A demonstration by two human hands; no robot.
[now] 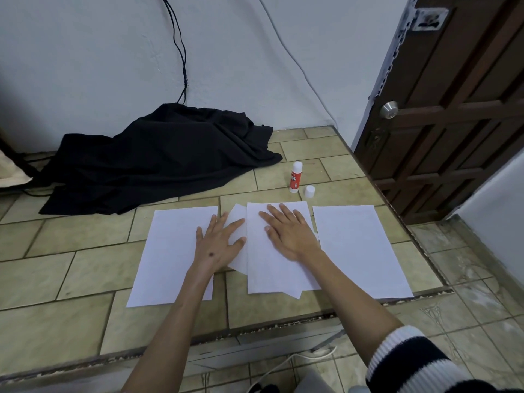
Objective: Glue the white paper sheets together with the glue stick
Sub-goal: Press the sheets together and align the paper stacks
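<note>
Three groups of white paper lie on the tiled platform [85, 268]. The middle sheet [272, 268] lies on top of a skewed sheet [236, 219] whose corners stick out at its left and bottom. My right hand [286, 231] lies flat on the middle sheet, fingers spread. My left hand [219, 242] rests flat across the edge of the left sheet [167, 256] and the skewed sheet. A further sheet [360, 251] lies alone at the right. The red and white glue stick [295, 177] stands upright behind the papers, its white cap [309, 191] off and standing beside it.
A crumpled black cloth [158, 154] lies at the back left against the wall, with black cables [181, 52] hanging above it. A brown door [453, 109] stands at the right. The platform's front edge [255, 333] drops to a lower tiled floor [467, 293].
</note>
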